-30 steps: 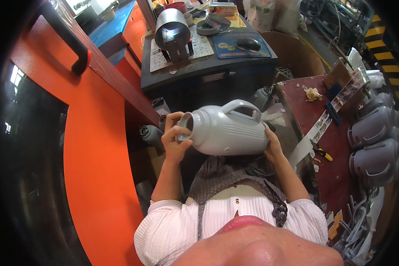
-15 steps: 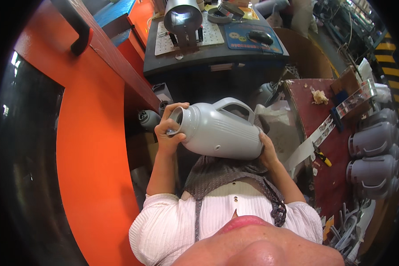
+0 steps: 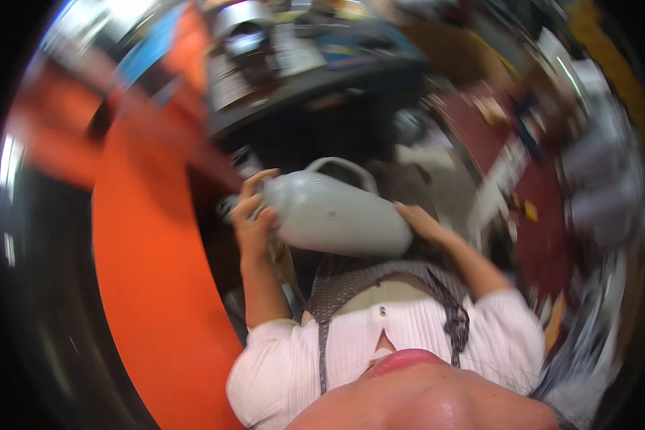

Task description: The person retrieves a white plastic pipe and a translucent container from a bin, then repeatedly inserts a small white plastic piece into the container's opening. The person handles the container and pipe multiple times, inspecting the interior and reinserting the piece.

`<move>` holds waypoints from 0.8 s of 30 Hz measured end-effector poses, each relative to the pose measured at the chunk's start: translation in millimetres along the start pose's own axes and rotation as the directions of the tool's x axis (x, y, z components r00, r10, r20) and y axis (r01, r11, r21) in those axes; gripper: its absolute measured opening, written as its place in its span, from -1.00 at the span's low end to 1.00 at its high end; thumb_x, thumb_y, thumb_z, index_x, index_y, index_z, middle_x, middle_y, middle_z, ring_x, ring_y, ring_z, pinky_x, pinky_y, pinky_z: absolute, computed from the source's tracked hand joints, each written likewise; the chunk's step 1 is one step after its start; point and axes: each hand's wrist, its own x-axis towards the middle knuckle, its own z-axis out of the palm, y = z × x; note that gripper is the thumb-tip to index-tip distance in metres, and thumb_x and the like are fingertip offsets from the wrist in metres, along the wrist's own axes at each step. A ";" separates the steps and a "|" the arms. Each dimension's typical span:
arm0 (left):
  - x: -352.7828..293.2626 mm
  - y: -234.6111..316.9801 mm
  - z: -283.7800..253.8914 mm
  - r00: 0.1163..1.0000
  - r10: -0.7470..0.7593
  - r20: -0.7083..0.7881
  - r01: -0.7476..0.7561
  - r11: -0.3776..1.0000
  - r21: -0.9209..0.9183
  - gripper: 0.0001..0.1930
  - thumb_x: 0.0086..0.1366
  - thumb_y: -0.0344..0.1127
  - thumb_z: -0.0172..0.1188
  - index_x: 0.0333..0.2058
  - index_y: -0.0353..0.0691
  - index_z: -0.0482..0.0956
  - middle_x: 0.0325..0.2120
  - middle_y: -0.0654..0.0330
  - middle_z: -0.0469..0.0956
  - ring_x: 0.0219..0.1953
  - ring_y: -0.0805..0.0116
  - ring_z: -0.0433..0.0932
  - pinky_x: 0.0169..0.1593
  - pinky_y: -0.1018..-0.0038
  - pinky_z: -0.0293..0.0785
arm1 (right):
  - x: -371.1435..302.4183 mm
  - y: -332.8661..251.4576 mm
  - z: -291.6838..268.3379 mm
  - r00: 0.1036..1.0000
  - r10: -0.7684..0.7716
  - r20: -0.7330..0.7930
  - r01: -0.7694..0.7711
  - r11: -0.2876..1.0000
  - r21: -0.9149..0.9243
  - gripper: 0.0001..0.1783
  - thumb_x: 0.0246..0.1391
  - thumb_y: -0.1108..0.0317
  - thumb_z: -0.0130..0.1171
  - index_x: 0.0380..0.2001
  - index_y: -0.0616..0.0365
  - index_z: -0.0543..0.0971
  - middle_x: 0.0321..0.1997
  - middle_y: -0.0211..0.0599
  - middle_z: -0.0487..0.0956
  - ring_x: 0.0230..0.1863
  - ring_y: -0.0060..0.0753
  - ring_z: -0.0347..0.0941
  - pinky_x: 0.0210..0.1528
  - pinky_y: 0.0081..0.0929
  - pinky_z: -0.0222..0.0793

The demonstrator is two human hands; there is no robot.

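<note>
A light grey thermos jug (image 3: 337, 215) lies sideways between my two hands, in front of my apron. Its curved handle (image 3: 347, 168) points away from me and its base is to the right. My left hand (image 3: 254, 213) is wrapped round the neck end, with fingers covering the mouth. At the base end, my right hand (image 3: 421, 222) presses against the jug, its fingers partly behind it. The picture is smeared by motion, so fine detail on the jug does not show.
An orange panel (image 3: 150, 287) rises close on my left. Ahead stands a dark workbench (image 3: 301, 97) with a cylindrical lamp-like device (image 3: 247, 43). To the right, a dark red table (image 3: 545, 247) bears a label strip (image 3: 498, 186) and a yellow-black cutter (image 3: 527, 209). Several blurred grey jugs (image 3: 598, 172) stand beyond.
The jug has tipped so its neck end faces more away and its mouth no longer shows. Both hands keep hold of it. The whole view has shifted and blurred.
</note>
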 end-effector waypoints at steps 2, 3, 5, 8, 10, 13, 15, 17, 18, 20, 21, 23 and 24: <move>10.1 -9.6 13.1 0.961 -0.050 0.274 0.010 0.989 0.144 -0.26 0.10 0.29 0.34 -0.57 -0.50 0.49 0.06 -0.11 0.52 0.00 0.14 0.49 0.02 0.30 0.41 | -18.4 7.1 -26.1 0.987 -0.159 -0.005 0.125 0.801 -0.586 -0.50 0.22 -0.07 0.17 -0.23 0.24 0.63 -0.38 -0.08 0.64 -0.30 -0.20 0.61 -0.21 -0.18 0.50; 17.1 -12.2 22.9 0.924 -0.047 0.381 -0.054 0.967 0.251 -0.27 0.09 0.25 0.36 -0.55 -0.53 0.49 0.03 -0.14 0.53 0.03 0.06 0.49 0.09 0.24 0.38 | -35.1 12.2 -43.5 0.957 -0.289 -0.027 0.226 0.799 -0.557 -0.55 0.16 -0.02 0.24 -0.22 0.22 0.64 -0.40 -0.14 0.66 -0.39 -0.26 0.61 -0.31 -0.24 0.51; 31.0 -18.3 49.7 0.891 0.031 0.453 -0.131 0.973 0.191 -0.28 0.15 0.21 0.34 -0.43 -0.59 0.53 0.01 -0.17 0.53 0.02 0.03 0.50 0.12 0.21 0.39 | -110.5 28.5 -86.3 0.972 0.002 -0.236 -0.013 0.999 -0.043 -0.58 0.20 0.00 0.23 -0.21 0.20 0.65 -0.42 -0.27 0.66 -0.45 -0.43 0.56 -0.38 -0.37 0.49; 55.8 -19.1 90.5 0.799 0.133 0.586 -0.228 0.969 0.092 -0.36 0.25 0.10 0.29 -0.34 -0.60 0.59 -0.03 -0.15 0.56 -0.02 0.06 0.54 0.09 0.24 0.43 | -273.0 45.1 -135.6 0.649 -0.112 -0.752 0.074 0.994 -0.085 -0.61 0.19 0.05 0.28 -0.17 0.18 0.66 -0.47 -0.39 0.63 -0.47 -0.58 0.51 -0.40 -0.48 0.45; 75.0 -17.3 113.3 0.775 0.115 0.622 -0.229 0.968 0.106 -0.43 0.30 0.03 0.27 -0.28 -0.59 0.62 -0.04 -0.10 0.58 -0.02 0.10 0.56 0.09 0.26 0.45 | -388.0 49.7 -148.3 0.343 -0.018 -0.939 -0.056 0.998 -0.040 -0.68 0.22 0.11 0.25 -0.28 0.19 0.65 -0.52 -0.47 0.54 -0.54 -0.67 0.40 -0.48 -0.65 0.34; 91.8 -25.6 138.7 0.716 0.024 0.697 -0.198 0.965 0.169 -0.52 0.36 -0.09 0.22 -0.19 -0.58 0.62 -0.04 0.01 0.60 -0.01 0.21 0.57 0.09 0.34 0.45 | -513.6 67.1 -146.1 -0.049 0.506 -0.861 -0.644 0.643 0.414 -0.60 0.29 0.09 0.17 0.02 0.17 0.58 -0.04 -0.33 0.61 -0.14 -0.50 0.55 -0.24 -0.44 0.45; 92.9 -30.1 148.3 0.708 -0.002 0.707 -0.188 0.963 0.192 -0.53 0.37 -0.10 0.21 -0.18 -0.58 0.62 -0.04 0.04 0.60 -0.02 0.24 0.57 0.09 0.37 0.45 | -557.7 103.9 -129.2 -0.146 0.492 -0.859 -0.770 0.489 0.410 -0.61 0.28 0.07 0.14 -0.24 0.22 0.66 -0.59 -0.26 0.62 -0.58 -0.47 0.55 -0.58 -0.46 0.47; 88.5 -32.5 150.6 0.725 0.005 0.689 -0.168 0.971 0.170 -0.54 0.41 -0.11 0.19 -0.16 -0.56 0.62 -0.03 0.07 0.60 -0.03 0.28 0.57 0.09 0.41 0.45 | -574.4 156.0 -107.9 -0.140 0.764 -0.630 -0.800 0.288 0.526 -0.64 0.22 0.10 0.20 -0.23 0.23 0.65 -0.43 -0.23 0.65 -0.51 -0.35 0.58 -0.49 -0.37 0.51; 85.2 -30.6 148.8 0.753 -0.024 0.657 -0.138 0.971 0.194 -0.54 0.41 -0.11 0.18 -0.16 -0.56 0.63 -0.03 0.07 0.60 -0.03 0.29 0.57 0.08 0.41 0.45 | -572.1 186.5 -104.0 -0.054 0.793 -0.607 -0.754 0.366 0.545 -0.66 0.23 0.12 0.17 -0.23 0.22 0.63 -0.42 -0.17 0.65 -0.51 -0.28 0.59 -0.50 -0.31 0.53; 79.5 -28.1 143.2 0.764 -0.029 0.645 -0.092 0.984 0.153 -0.56 0.43 -0.13 0.16 -0.14 -0.55 0.62 -0.02 0.08 0.59 -0.04 0.31 0.58 0.06 0.43 0.49 | -552.5 247.5 -74.7 0.037 0.837 -0.546 -0.651 0.435 0.622 -0.69 0.22 0.15 0.14 -0.20 0.20 0.60 -0.39 -0.11 0.67 -0.51 -0.21 0.61 -0.51 -0.24 0.56; 77.7 -27.0 139.6 0.791 -0.072 0.608 -0.051 0.982 0.183 -0.56 0.44 -0.13 0.15 -0.14 -0.55 0.62 -0.02 0.08 0.59 -0.04 0.31 0.59 0.05 0.43 0.51 | -535.0 275.6 -63.0 0.036 0.864 -0.502 -0.618 0.414 0.669 -0.69 0.21 0.15 0.15 -0.18 0.18 0.60 -0.38 -0.10 0.67 -0.51 -0.21 0.62 -0.50 -0.23 0.57; 74.2 -21.2 133.8 0.798 -0.145 0.585 0.036 0.980 0.194 -0.57 0.45 -0.15 0.13 -0.13 -0.54 0.62 -0.02 0.09 0.59 -0.05 0.32 0.60 0.04 0.43 0.53 | -488.7 319.9 -41.6 0.065 0.911 -0.407 -0.735 0.319 0.598 -0.66 0.19 0.11 0.18 -0.16 0.17 0.60 -0.35 -0.12 0.67 -0.47 -0.23 0.63 -0.46 -0.24 0.58; 72.3 -18.5 131.7 0.817 -0.208 0.538 0.083 0.966 0.246 -0.58 0.46 -0.17 0.11 -0.10 -0.54 0.61 -0.02 0.09 0.59 -0.06 0.33 0.61 0.02 0.43 0.56 | -466.9 334.7 -29.2 0.149 0.912 -0.383 -0.804 0.337 0.489 -0.63 0.15 0.09 0.23 -0.19 0.19 0.61 -0.30 -0.13 0.68 -0.45 -0.26 0.64 -0.44 -0.23 0.57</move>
